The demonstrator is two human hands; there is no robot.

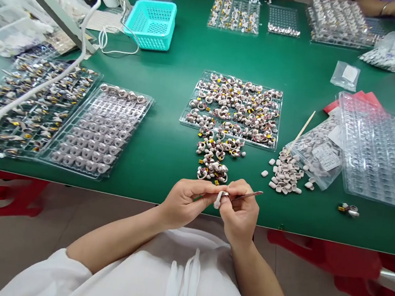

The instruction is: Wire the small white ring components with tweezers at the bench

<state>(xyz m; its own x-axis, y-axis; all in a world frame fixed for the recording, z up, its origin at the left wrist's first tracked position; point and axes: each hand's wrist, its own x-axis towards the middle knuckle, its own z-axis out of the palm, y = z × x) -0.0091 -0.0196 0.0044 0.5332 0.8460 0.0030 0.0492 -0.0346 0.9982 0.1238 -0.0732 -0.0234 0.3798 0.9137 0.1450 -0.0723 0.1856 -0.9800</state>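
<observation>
Close to the table's near edge, my left hand (pixel 184 202) pinches a small white curved earphone part (pixel 218 200) between its fingertips. My right hand (pixel 241 218) is closed against the same part from the other side. A thin, dark metal tool (pixel 252 194) sticks out of the right hand's grip, pointing right; its other end is hidden by the fingers. Just beyond my hands lies a loose heap of similar parts with yellow tabs (pixel 214 162). Behind it, a clear tray (pixel 184 119) is filled with more of them. Small beige caps (pixel 287 173) are piled to the right.
At left lie a tray of grey shells (pixel 91 145) and a crowded parts tray (pixel 22 109), crossed by a white cable (pixel 41 84). A turquoise basket (pixel 148 40) stands farther back. Stacked clear trays (pixel 383 159) and a bag of caps (pixel 320 148) lie right. Other people's hands work opposite.
</observation>
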